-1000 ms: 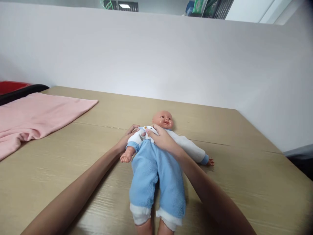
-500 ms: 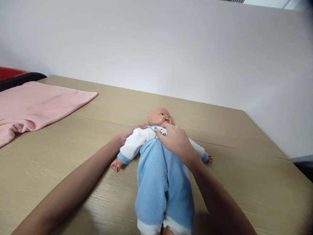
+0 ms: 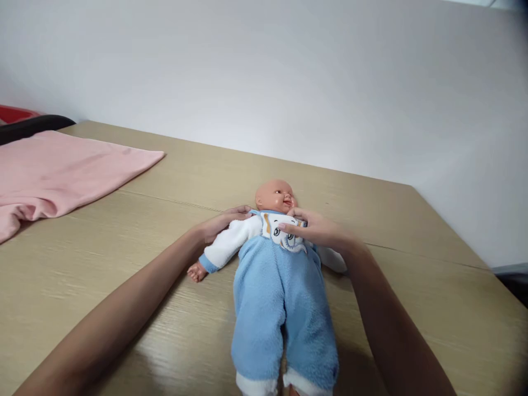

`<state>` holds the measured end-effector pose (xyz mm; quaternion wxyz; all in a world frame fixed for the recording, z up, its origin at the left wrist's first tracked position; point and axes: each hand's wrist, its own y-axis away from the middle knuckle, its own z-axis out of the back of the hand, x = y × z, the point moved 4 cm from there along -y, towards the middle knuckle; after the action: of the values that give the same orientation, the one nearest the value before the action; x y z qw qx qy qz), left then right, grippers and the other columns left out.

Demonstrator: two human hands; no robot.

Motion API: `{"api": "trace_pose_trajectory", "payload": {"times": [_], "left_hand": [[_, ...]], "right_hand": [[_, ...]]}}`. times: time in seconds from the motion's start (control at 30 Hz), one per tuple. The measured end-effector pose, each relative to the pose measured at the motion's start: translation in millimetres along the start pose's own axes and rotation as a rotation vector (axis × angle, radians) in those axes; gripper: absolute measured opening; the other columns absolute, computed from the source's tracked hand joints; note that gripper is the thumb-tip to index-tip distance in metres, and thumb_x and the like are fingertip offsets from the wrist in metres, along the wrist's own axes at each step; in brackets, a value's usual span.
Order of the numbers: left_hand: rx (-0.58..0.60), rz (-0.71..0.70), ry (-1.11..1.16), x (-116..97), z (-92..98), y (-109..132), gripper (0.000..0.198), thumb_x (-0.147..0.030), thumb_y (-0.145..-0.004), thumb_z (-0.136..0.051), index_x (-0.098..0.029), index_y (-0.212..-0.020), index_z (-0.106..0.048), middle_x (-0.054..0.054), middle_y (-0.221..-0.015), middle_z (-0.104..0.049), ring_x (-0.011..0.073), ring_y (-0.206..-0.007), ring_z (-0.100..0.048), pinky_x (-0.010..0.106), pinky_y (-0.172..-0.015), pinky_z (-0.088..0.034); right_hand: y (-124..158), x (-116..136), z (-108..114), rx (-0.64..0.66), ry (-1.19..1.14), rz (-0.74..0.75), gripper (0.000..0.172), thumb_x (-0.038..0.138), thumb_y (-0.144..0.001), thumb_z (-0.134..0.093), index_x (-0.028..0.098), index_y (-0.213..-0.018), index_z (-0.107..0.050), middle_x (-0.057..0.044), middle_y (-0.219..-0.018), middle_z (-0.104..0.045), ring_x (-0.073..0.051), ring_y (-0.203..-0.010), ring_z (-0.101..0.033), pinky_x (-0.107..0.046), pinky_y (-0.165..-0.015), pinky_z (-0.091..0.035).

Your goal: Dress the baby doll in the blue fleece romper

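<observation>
On the table (image 3: pixel 173 308), between both forearms, see a baby doll (image 3: pixel 284 291) flat on its back, head at the far end, legs toward the bottom of the view and cut off there. Note blue fleece overalls (image 3: pixel 258 324) with white leg cuffs (image 3: pixel 256 385), and a white cartoon patch (image 3: pixel 285 243) on the bib. Find the left hand (image 3: pixel 225 222) at the doll's shoulder on that side, fingers close together near the collar — cannot tell of any grip on the cloth. Find the right hand (image 3: pixel 319 226) over the other side of the chest, thumb on the patch, forefinger just below the chin, a narrow gap between; cannot tell of any cloth pinched there. See one white sleeve (image 3: pixel 231 242) stretched beside the left wrist, ending in a small plastic hand (image 3: pixel 197 271); make out the other sleeve only partly, by the right wrist. Toward the left, well apart from the doll, see a pink cloth (image 3: pixel 78 170), rumpled at its near side — and beyond it, something black (image 3: pixel 37 126) beside something red (image 3: pixel 15 114). Behind, see a white wall (image 3: pixel 247 71).
</observation>
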<state>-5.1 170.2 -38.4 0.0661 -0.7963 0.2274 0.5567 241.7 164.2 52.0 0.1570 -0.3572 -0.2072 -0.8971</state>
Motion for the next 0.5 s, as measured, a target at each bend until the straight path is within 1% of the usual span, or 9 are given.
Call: {"api": "trace_pose_trajectory", "payload": {"times": [0.03, 0.1, 0.17, 0.2, 0.23, 0.3, 0.37, 0.4, 0.5], "left_hand": [[0.02, -0.017, -0.044, -8, 0.5, 3, 0.03, -0.036, -0.088, -0.086, -0.017, -0.109, -0.077, 0.009, -0.11, -0.074, 0.0227, -0.098, -0.071, 0.034, -0.087, -0.06], [0.041, -0.077, -0.22, -24, 2.5, 11, 0.035, -0.036, -0.086, -0.089, -0.02, -0.114, -0.077, 0.01, -0.119, -0.074, 0.0248, -0.115, -0.069, 0.031, -0.097, -0.057], [0.048, -0.098, -0.421, -37, 7.0, 19, 0.05, -0.029, -0.076, -0.096, -0.021, -0.12, -0.074, 0.011, -0.124, -0.075, 0.0269, -0.123, -0.068, 0.03, -0.099, -0.055], [0.056, -0.067, -0.488, -41, 10.1, 23, 0.059, -0.024, -0.07, -0.099, -0.022, -0.123, -0.072, 0.012, -0.124, -0.076, 0.0276, -0.12, -0.069, 0.03, -0.095, -0.056], [0.069, -0.023, -0.533, -43, 13.2, 26, 0.065, -0.021, -0.066, -0.1, -0.023, -0.124, -0.069, 0.012, -0.122, -0.077, 0.0272, -0.112, -0.072, 0.029, -0.088, -0.057], [0.099, 0.038, -0.609, -47, 18.0, 31, 0.064, -0.021, -0.068, -0.098, -0.023, -0.123, -0.066, 0.01, -0.116, -0.08, 0.0237, -0.093, -0.073, 0.026, -0.075, -0.055], [0.091, 0.018, -0.715, -52, 19.8, 33, 0.056, -0.022, -0.071, -0.094, -0.024, -0.12, -0.068, 0.006, -0.109, -0.08, 0.021, -0.085, -0.07, 0.024, -0.071, -0.051], [0.065, -0.011, -0.766, -54, 19.7, 33, 0.052, -0.023, -0.071, -0.093, -0.024, -0.118, -0.07, 0.004, -0.103, -0.08, 0.0204, -0.083, -0.068, 0.023, -0.069, -0.049], [-0.025, -0.065, -0.845, -58, 16.4, 33, 0.049, -0.023, -0.066, -0.093, -0.025, -0.112, -0.076, -0.002, -0.081, -0.074, 0.0196, -0.069, -0.064, 0.022, -0.06, -0.044]], "right_hand": [[3, -6, 1, -0.001, -0.018, -0.007, 0.041, 0.062, -0.09, -0.076, 0.024, -0.106, -0.074, -0.007, -0.113, -0.079, -0.028, -0.1, -0.07, -0.035, -0.08, -0.052], [12, -20, 1, -0.003, -0.023, 0.001, 0.043, 0.065, -0.092, -0.073, 0.025, -0.107, -0.075, -0.006, -0.113, -0.079, -0.027, -0.099, -0.07, -0.036, -0.082, -0.053], [25, -33, -1, -0.011, -0.007, 0.043, 0.044, 0.068, -0.095, -0.068, 0.024, -0.102, -0.075, -0.004, -0.104, -0.077, -0.025, -0.092, -0.068, -0.034, -0.077, -0.051], [31, -40, -1, -0.034, -0.005, 0.063, 0.046, 0.069, -0.097, -0.065, 0.024, -0.097, -0.074, -0.004, -0.097, -0.076, -0.023, -0.086, -0.066, -0.033, -0.073, -0.05], [37, -47, -2, -0.075, -0.012, 0.072, 0.047, 0.069, -0.099, -0.062, 0.023, -0.093, -0.072, -0.002, -0.089, -0.073, -0.021, -0.08, -0.064, -0.032, -0.069, -0.048], [48, -61, -3, -0.195, -0.038, 0.048, 0.048, 0.07, -0.1, -0.059, 0.023, -0.092, -0.07, 0.0, -0.078, -0.068, -0.019, -0.071, -0.06, -0.031, -0.064, -0.044], [56, -72, -4, -0.345, -0.037, 0.001, 0.048, 0.07, -0.099, -0.061, 0.023, -0.094, -0.07, 0.0, -0.073, -0.067, -0.02, -0.068, -0.061, -0.032, -0.063, -0.044], [60, -76, -5, -0.414, -0.026, -0.016, 0.047, 0.07, -0.098, -0.062, 0.024, -0.095, -0.07, 0.0, -0.072, -0.068, -0.021, -0.067, -0.062, -0.033, -0.064, -0.044], [67, -79, -8, -0.563, 0.014, 0.012, 0.042, 0.066, -0.098, -0.066, 0.025, -0.097, -0.071, -0.002, -0.079, -0.074, -0.023, -0.071, -0.067, -0.036, -0.07, -0.048]]}}
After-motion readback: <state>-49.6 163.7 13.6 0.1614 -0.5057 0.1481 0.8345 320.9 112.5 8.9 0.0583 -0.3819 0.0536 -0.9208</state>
